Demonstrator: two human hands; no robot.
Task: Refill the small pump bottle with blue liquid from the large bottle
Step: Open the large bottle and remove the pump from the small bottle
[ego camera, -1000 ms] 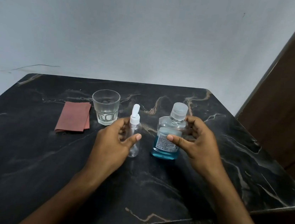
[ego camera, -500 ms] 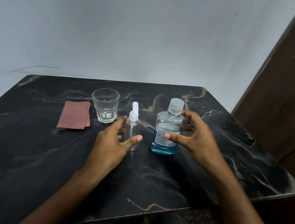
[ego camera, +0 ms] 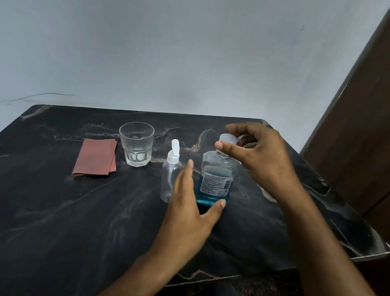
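The large bottle point(ego camera: 217, 175) stands upright mid-table, clear with blue liquid in its lower half and a white label. My right hand point(ego camera: 261, 161) comes from above right, and its thumb and fingers pinch the bottle's pale cap point(ego camera: 227, 139). My left hand point(ego camera: 191, 211) is spread open at the bottle's lower left. Its thumb tip lies against the front of the base, and its fingers stand between the two bottles. The small pump bottle point(ego camera: 170, 174) stands just to the left, clear and empty-looking, with its white pump top on.
An empty ribbed glass point(ego camera: 135, 143) stands behind and to the left of the small bottle. A folded reddish cloth point(ego camera: 95, 157) lies further left. The black marble table point(ego camera: 57, 217) meets a grey wall, its right corner near a brown door point(ego camera: 384, 122).
My left hand left the small pump bottle and moved right to the large bottle's base. My right hand rose from the bottle's side to its cap. The camera came closer.
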